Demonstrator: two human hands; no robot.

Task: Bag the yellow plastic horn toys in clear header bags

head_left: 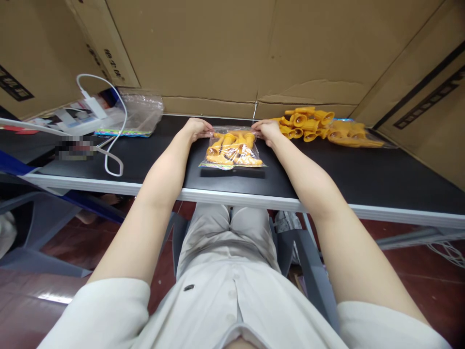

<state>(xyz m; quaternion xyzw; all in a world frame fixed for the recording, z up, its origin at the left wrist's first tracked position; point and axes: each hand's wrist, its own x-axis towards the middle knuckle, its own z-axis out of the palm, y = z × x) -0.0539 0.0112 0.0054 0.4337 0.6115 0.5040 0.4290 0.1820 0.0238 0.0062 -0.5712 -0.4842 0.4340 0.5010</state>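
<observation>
cardboard panels (218, 53) fill the whole back and both sides, dark printing on the left and right ones. black tabletop (363, 177) runs across below them, pale metal edge on the near side. person sits at it in a light shirt (203, 300) and light trousers (214, 228), short sleeves, both forearms reaching over the edge. gray chair (314, 271) partly visible around the legs.

flat clear bags (143, 109) lie at back left, bright multicolor strip along the near edge. yellow-filled bag (234, 149) sits mid-table in front of the person, between the hands; clear plastic, several yellow pieces inside, colored strip at its near left corner. cannot tell if it rests fully on the table or is slightly raised. second filled bag (352, 134) lies at right, beside a heap of loose yellow pieces (308, 121), some with flared cup-like ends.

left hand (199, 128): fingers narrow, pinching the far left corner of the middle bag. right hand (268, 131): same, narrow pinch on the far right corner, just beside the loose heap. white adapter (95, 106) at left, white cable (126, 110) looping from it.
</observation>
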